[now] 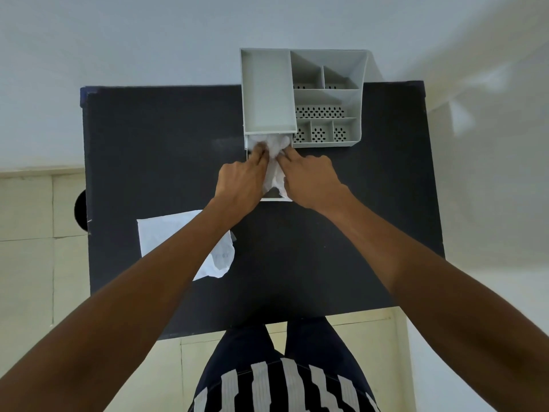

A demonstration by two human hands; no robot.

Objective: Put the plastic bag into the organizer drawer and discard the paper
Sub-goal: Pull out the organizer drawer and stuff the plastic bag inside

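Observation:
A grey desk organizer (300, 93) stands at the far edge of the black table (166, 150). Its drawer (274, 199) is pulled out toward me. A crumpled white plastic bag (274, 162) lies inside the drawer. My left hand (239, 181) and my right hand (310, 181) press down on the bag from either side, with fingertips on it near the organizer's front. A creased white sheet of paper (221, 258) lies flat on the table at the near left, partly hidden under my left forearm.
The organizer's right half has several open compartments (322, 111) with perforated floors. A dark round object (80, 211) shows beyond the table's left edge. Pale tiled floor surrounds the table, and my legs are at its near edge.

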